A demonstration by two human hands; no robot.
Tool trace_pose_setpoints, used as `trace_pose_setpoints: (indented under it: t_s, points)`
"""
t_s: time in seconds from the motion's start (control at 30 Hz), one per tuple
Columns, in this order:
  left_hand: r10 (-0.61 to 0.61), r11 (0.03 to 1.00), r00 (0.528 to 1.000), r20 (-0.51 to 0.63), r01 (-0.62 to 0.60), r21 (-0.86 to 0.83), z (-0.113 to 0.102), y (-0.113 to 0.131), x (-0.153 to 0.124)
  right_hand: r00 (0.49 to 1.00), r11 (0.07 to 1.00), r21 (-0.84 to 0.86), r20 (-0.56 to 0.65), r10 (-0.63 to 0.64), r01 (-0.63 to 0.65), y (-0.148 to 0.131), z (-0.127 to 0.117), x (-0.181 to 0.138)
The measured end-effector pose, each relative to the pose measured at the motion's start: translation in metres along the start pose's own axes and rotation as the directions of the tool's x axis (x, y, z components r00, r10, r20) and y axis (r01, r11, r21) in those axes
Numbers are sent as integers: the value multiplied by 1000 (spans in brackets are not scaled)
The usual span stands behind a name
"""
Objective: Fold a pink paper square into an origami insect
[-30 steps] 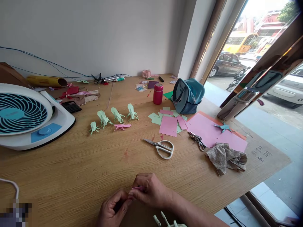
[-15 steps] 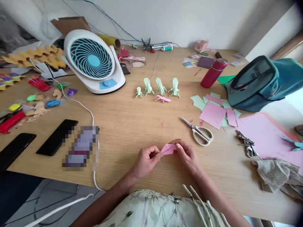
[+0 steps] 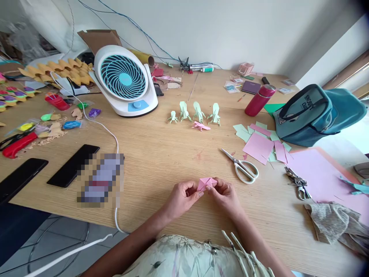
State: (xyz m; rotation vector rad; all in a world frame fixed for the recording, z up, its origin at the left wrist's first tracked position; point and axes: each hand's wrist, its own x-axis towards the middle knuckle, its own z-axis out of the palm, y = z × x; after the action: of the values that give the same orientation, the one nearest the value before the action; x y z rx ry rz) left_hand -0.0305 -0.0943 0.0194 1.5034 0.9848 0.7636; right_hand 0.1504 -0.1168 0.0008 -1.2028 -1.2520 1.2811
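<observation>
A small piece of folded pink origami paper with crease lines is held up between my two hands, just above the table near its front edge. My left hand pinches its left edge between thumb and fingers. On the other side my right hand grips it, the thumb pressed on the lower middle of the paper. Farther back stand several pale green folded paper insects, and a pink paper insect lies in front of them. White-handled scissors rest to the right of my right hand, blades half closed.
A white fan stands back left, its white cable running to the front edge. Black phones lie at left. To the right are pink and green paper pieces, a red flask, a teal bag and keys.
My right thumb has moved left and down onto the middle of the pink paper, which now shows a wider, pointed shape. The whole view has shifted slightly.
</observation>
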Motion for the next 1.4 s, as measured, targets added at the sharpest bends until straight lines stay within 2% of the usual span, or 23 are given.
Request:
trace_pose_setpoints:
  t_s: [0.1,0.23,0.37,0.47,0.57,0.63,0.73,0.87,0.97,1.13,1.3,1.4]
  points:
    - [15,1000,1000,23,-15,18,-4,5,4,999,1000,-5,50,19,-19,1,0,-3]
    - [-42,998,995,92,47,-49,-12,8,13,995,998,-25,83,53,-51,-2,1,-6]
    - [-94,994,981,169,103,-46,-12,14,27,997,998,-7,43,58,-58,-13,0,-5]
    - [-66,992,987,145,81,-99,-5,22,37,1000,999,32,-6,29,-29,-20,-4,-3]
    - [-44,984,995,84,58,-168,5,27,45,1000,1000,-6,-7,0,0,-21,-6,-2]
    - [-53,976,996,68,66,-207,9,25,49,1000,999,-49,-11,7,-8,-18,-7,-3]
    - [-55,973,992,115,79,-216,9,17,54,999,990,-136,-20,27,-29,-12,-6,-4]
    - [18,988,993,114,0,-156,3,5,57,1000,959,-284,15,-5,8,-9,-6,-4]
    - [33,988,995,93,-18,-155,2,0,58,1000,962,-272,19,12,-6,-11,-5,-2]
    - [-22,952,983,184,77,-297,6,-3,56,999,966,-258,15,36,-31,-17,-2,3]
    - [-20,965,997,78,39,-258,7,-5,56,999,969,-243,13,50,-45,-16,-2,2]
    - [-43,954,999,-8,38,-296,4,-4,58,997,963,-262,42,71,-57,-13,-3,0]
